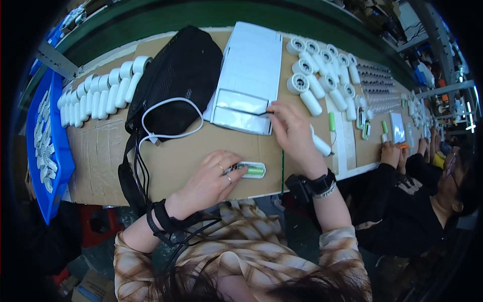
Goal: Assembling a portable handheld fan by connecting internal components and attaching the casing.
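Observation:
On the cardboard-covered table, my left hand (pixel 214 177) has its fingers closed on a small white casing half (pixel 262 170). A green cylindrical battery (pixel 254 170) lies in that casing, and my fingers cover its left end. My right hand (pixel 293 132) is farther forward and to the right, thumb and fingertips pinched together beside the lower edge of a stack of white papers (pixel 254 65). A thin dark bit shows at those fingertips, too small to name. Clear plastic sleeves (pixel 241 110) lie over the lower part of the papers.
A black bag (pixel 176 70) with a white cable loop (pixel 173 100) lies left of the papers. White handheld fan-like units (pixel 308 90) stand in rows on both sides. A blue tray (pixel 63 156) of small white parts is far left. A co-worker (pixel 412 211) sits at right.

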Available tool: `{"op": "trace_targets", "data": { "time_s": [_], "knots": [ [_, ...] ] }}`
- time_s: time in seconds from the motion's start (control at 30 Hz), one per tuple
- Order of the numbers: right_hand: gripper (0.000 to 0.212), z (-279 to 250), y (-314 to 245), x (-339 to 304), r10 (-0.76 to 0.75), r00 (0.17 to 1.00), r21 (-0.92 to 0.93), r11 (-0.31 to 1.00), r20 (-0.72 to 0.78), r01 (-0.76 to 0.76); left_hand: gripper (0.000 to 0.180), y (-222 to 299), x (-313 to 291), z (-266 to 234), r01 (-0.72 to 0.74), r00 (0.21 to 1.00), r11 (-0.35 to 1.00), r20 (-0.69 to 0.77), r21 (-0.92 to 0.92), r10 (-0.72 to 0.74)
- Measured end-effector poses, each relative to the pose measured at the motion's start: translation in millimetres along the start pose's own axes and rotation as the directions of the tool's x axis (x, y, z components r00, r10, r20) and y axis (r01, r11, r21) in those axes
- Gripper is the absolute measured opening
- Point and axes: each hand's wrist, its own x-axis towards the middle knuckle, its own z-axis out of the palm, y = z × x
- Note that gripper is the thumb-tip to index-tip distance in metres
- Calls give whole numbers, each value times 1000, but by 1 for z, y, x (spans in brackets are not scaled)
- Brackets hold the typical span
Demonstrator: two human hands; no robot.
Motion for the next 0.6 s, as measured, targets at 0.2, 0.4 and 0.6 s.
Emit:
{"op": "trace_targets", "data": {
  "time_s": [0.2,0.4,0.6],
  "knots": [
    [17,-2,-2,-2,-149,986,-90,986,-73,143,27,-2,2,6,-5,1000,1000,-8,-2,5],
    [12,-5,-7,-8,-169,986,-101,981,-6,168,28,-5,2,8,-23,999,999,-22,28,24],
    [9,-16,-13,-23,34,994,80,996,-101,-26,28,-6,2,9,-17,999,1000,-27,23,17]
  ]
}}
